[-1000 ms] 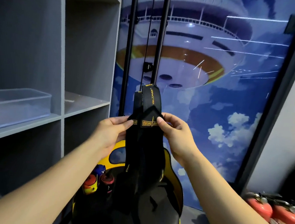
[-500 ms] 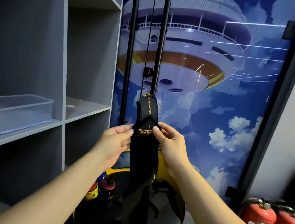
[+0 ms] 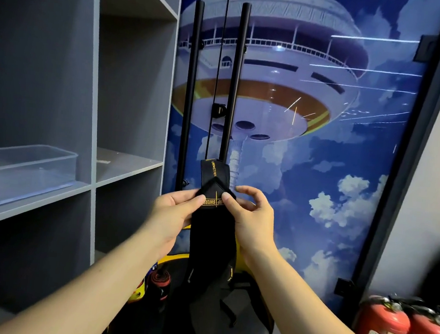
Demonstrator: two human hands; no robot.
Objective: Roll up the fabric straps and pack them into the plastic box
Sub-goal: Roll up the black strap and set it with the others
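A black fabric strap (image 3: pixel 211 235) with yellow lettering hangs in front of me, its top end folded over into a point. My left hand (image 3: pixel 175 211) pinches the strap's left edge just below the fold. My right hand (image 3: pixel 252 215) pinches the right edge with thumb and forefinger, the other fingers spread. The strap's long tail drops down between my forearms. A clear plastic box (image 3: pixel 24 168) stands on the grey shelf (image 3: pixel 32 203) at the left, and nothing shows inside it.
Two black poles (image 3: pixel 190 92) lean against a blue poster wall behind the strap. A yellow and black seat (image 3: pixel 227 314) sits below, with rolled red and black items (image 3: pixel 159 281) beside it. Two red fire extinguishers (image 3: pixel 401 332) stand at the lower right.
The strap's folded top end has been turned lower, so less of it stands above my fingers. Both hands have stayed on its edges.
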